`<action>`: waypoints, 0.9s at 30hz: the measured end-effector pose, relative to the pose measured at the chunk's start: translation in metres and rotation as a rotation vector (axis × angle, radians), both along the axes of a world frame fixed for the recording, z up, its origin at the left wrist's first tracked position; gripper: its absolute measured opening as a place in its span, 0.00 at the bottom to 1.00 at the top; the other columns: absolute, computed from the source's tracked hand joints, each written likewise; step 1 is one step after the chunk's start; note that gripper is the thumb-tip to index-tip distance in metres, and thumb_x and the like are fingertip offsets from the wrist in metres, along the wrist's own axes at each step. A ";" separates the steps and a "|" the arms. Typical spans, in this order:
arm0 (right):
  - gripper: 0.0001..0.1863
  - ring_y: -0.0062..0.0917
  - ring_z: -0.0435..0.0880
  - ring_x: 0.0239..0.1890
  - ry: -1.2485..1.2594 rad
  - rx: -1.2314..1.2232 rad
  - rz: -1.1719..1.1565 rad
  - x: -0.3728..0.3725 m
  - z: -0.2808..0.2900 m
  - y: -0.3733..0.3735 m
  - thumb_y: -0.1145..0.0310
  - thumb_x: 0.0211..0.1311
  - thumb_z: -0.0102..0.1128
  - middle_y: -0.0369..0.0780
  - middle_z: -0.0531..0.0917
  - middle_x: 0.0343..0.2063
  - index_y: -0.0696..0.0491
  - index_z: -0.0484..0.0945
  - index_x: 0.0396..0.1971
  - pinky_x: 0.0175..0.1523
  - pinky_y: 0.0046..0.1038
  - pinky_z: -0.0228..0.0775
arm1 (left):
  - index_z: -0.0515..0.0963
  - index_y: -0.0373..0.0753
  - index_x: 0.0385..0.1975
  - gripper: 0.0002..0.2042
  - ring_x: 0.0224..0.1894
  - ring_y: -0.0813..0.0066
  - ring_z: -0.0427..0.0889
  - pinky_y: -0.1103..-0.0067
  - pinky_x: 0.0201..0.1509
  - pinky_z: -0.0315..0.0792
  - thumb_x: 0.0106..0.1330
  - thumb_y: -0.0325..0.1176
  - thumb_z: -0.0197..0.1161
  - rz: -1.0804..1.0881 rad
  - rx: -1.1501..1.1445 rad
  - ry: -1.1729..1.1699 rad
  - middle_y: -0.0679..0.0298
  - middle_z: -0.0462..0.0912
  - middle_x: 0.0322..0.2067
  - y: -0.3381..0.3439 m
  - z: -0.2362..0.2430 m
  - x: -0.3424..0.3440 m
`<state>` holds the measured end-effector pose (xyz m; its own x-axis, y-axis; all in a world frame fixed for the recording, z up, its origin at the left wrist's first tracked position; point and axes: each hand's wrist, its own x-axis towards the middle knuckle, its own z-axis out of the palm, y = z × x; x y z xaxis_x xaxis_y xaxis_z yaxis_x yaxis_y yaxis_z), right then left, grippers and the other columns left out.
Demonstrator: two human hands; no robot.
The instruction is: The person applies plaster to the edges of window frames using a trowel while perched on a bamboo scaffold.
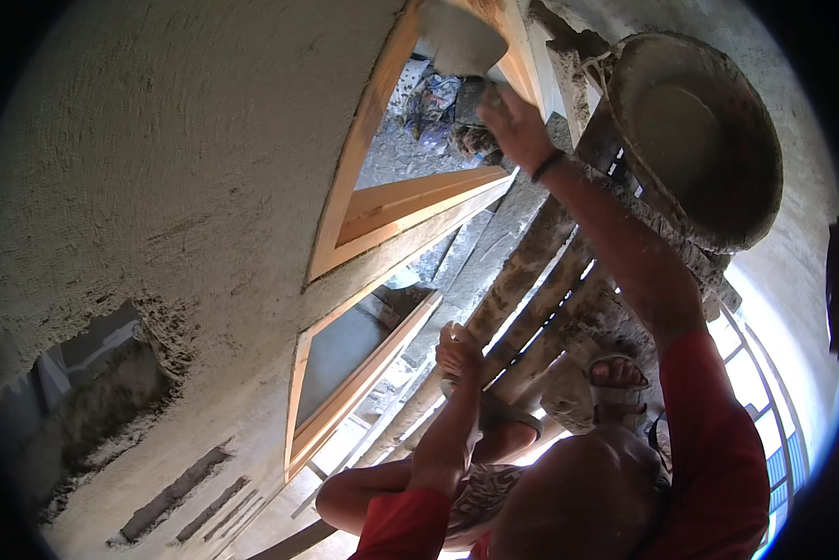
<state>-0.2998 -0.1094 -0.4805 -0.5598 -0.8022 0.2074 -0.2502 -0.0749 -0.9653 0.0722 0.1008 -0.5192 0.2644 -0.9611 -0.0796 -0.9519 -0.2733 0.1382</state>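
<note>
My right hand reaches up beside the upper wooden frame in the plastered wall. Just beyond its fingers is a blurred grey flat tool; whether the fingers grip it is unclear. My left hand is closed lower down, over the planks near the lower wooden frame; what it holds is hidden. A large cement-caked basin sits at the upper right of my right arm.
Rough scaffold planks with gaps run beneath me, my sandalled foot on them. A broken opening and narrow slots mark the wall at left. A curved railing stands at right; rubble shows through the upper frame.
</note>
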 end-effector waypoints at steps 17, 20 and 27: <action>0.10 0.41 0.75 0.32 0.443 -0.154 0.412 0.084 0.004 0.058 0.67 0.61 0.59 0.44 0.73 0.27 0.56 0.70 0.35 0.39 0.41 0.67 | 0.84 0.43 0.41 0.14 0.35 0.50 0.81 0.60 0.44 0.71 0.63 0.44 0.59 0.038 0.041 0.018 0.49 0.84 0.29 0.001 -0.003 0.007; 0.09 0.33 0.78 0.27 -0.106 0.018 0.391 0.074 0.043 0.093 0.64 0.66 0.56 0.41 0.75 0.25 0.54 0.72 0.36 0.34 0.31 0.71 | 0.83 0.43 0.40 0.13 0.34 0.48 0.81 0.58 0.42 0.71 0.64 0.43 0.58 -0.003 0.061 0.022 0.48 0.83 0.29 0.000 0.001 -0.003; 0.13 0.19 0.75 0.24 -1.062 -0.040 0.127 0.043 0.065 0.062 0.58 0.72 0.50 0.35 0.75 0.23 0.53 0.72 0.39 0.28 0.23 0.70 | 0.82 0.44 0.40 0.16 0.34 0.48 0.82 0.57 0.41 0.71 0.68 0.47 0.54 0.013 0.147 -0.078 0.49 0.84 0.29 -0.002 0.007 -0.007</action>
